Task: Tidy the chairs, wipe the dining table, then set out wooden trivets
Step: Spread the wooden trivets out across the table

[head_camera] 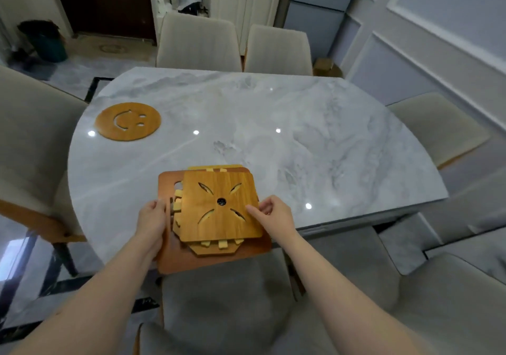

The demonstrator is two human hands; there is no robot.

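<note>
A stack of wooden trivets (219, 253) is held over the near edge of the grey marble dining table (301, 141). Its top piece is a square trivet (216, 223) with four slits and a centre hole. My left hand (152, 223) grips the stack's left edge. My right hand (271, 210) pinches the top square trivet at its right edge, thumb on top. A round smiley-face trivet (128, 121) lies flat at the table's far left.
Beige chairs surround the table: two at the far side (198, 42) (278, 49), one at the left (30, 135), one at the right (438, 127), and one (232, 305) directly below my arms. A dark bin (48, 42) stands on the floor far left.
</note>
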